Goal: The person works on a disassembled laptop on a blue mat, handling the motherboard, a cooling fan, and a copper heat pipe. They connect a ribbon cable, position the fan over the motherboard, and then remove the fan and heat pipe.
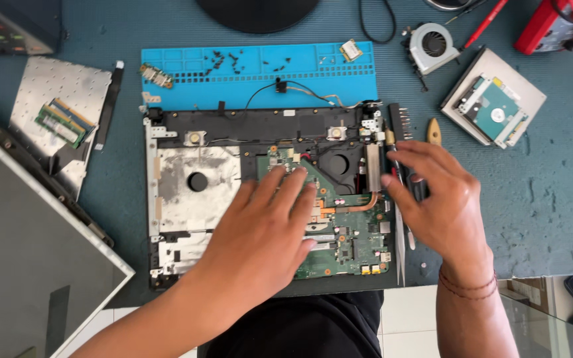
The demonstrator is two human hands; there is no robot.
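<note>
An opened laptop base (193,142) lies on the table with a green motherboard (353,242) in its right half. My left hand (266,229) rests flat on the motherboard, fingers spread and pointing up. My right hand (439,199) hovers at the base's right edge, fingers curled over a black screwdriver (402,156) beside the heatsink's copper pipe (366,202). I cannot tell whether the fingers grip the screwdriver. Silver tweezers (400,242) lie along the right edge below that hand.
A blue mat (260,73) with several loose screws lies behind the base. A fan (432,45), a hard drive (495,109) on a grey plate, red tools (552,26), memory sticks (64,122) on a foil panel and a screen panel (28,252) surround it.
</note>
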